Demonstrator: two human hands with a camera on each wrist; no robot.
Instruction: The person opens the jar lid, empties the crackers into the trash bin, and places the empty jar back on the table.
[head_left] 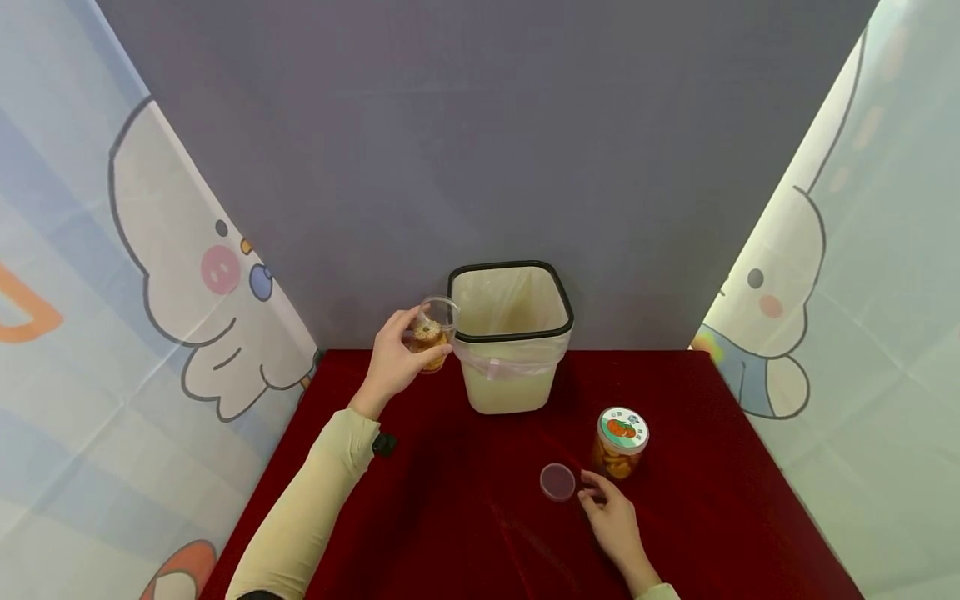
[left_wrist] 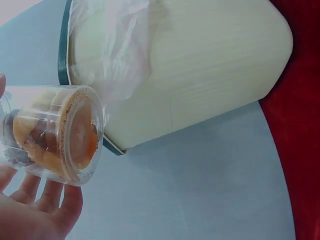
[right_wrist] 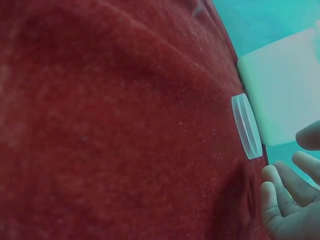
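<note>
By the left hand (head_left: 401,354), a clear cup (head_left: 429,342) with orange-brown contents is gripped round its side, raised just beside the bin (head_left: 513,387). The right hand (head_left: 615,521) is held loosely spread, nothing grasped, near the round lid (head_left: 557,482) on the table (head_left: 450,517). Judged light, smooth and thin-walled, the cup is best held mid-wall, without hard squeezing.

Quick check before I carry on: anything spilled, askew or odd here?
Nothing looks spilled or damaged. The one oddity is a clear lid lying loose on the red cloth, away from the held clear jar, which looks uncovered, whereas the other jar has its printed lid on.
</note>
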